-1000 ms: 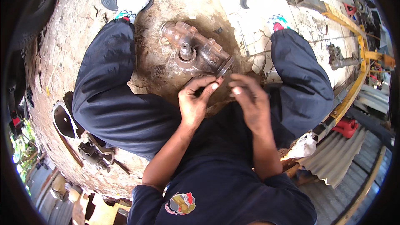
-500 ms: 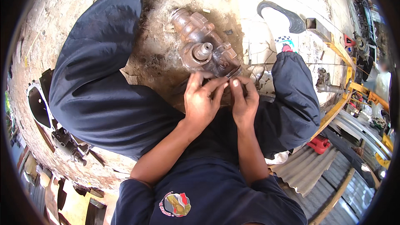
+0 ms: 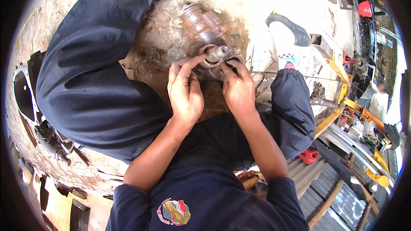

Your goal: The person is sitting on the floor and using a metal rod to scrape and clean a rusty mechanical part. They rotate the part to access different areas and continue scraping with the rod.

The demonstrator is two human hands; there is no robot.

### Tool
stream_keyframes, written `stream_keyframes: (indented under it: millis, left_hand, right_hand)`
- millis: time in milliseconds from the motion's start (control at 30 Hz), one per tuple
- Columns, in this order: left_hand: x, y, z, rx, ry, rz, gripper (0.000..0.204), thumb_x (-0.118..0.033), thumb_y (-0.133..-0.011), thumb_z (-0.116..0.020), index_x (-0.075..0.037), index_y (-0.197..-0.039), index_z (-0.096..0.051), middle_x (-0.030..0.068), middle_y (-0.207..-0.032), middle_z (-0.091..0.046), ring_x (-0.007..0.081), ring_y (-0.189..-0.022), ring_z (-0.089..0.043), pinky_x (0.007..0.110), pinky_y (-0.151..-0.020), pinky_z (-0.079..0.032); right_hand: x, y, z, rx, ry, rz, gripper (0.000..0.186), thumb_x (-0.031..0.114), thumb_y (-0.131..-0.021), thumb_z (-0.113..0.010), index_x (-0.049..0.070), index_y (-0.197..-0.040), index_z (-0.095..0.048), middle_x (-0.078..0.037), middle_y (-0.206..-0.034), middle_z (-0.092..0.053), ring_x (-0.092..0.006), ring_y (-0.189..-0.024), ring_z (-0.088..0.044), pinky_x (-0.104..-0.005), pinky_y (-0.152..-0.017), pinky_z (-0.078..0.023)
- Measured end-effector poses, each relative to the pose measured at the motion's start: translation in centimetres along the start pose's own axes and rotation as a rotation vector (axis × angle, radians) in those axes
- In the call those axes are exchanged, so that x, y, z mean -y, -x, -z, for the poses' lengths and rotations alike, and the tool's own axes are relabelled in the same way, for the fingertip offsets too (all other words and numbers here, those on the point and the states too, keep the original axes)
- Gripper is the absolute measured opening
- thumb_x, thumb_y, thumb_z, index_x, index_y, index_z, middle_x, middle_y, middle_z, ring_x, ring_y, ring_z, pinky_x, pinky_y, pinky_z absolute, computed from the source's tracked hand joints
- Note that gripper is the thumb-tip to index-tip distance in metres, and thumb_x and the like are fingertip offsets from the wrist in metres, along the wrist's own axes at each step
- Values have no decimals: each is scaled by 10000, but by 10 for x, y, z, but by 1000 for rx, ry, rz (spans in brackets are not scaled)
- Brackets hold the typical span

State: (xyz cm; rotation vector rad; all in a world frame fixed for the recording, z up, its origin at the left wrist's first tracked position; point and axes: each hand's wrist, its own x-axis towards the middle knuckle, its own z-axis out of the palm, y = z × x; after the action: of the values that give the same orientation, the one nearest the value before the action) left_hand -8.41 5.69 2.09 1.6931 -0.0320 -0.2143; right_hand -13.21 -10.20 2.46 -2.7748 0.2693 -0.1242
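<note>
A rusty brown cast metal housing (image 3: 200,28) with a short splined shaft (image 3: 217,53) sticking up lies on the stained concrete ground between my knees. My left hand (image 3: 185,90) rests on its near side, fingers stretched toward the collar around the shaft. My right hand (image 3: 238,86) pinches at the collar just right of the shaft, fingertips pressed on the metal. Whether a small part sits between the fingers is hidden. I sit in dark blue trousers and top.
A black gasket-like plate (image 3: 23,90) and a greasy metal part (image 3: 51,139) lie at the left. My shoe (image 3: 291,28) is at the upper right. Yellow metal frames (image 3: 364,115), a red object (image 3: 309,155) and corrugated sheet (image 3: 342,192) crowd the right side.
The view has swung closer over the housing. Both hands have moved up from its near edge onto the collar around the shaft.
</note>
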Motion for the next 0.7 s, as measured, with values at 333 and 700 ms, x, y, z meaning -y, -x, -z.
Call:
stream_keyframes:
  millis: [333, 700]
  left_hand:
    - [3, 4, -3, -50, 187, 60, 672, 123, -687, -432, -52, -1293, -664, 154, -1142, -617, 298, -1080, -602, 386, -1008, -490]
    - [6, 4, -11, -38, 161, 30, 793, 124, -670, -420, -67, -1417, -605, 171, -1222, -589, 302, -1128, -574, 377, -965, -508]
  right_hand:
    - [7, 17, -5, 62, 19, -11, 284, -10, -883, -615, -12, -1134, -747, -162, -1185, -573, -379, -1076, -629, -477, -928, -533]
    - [0, 16, -5, 65, 111, 72, 324, 38, -920, -586, -32, -1201, -733, -160, -1101, -555, -360, -1045, -582, -455, -912, -522]
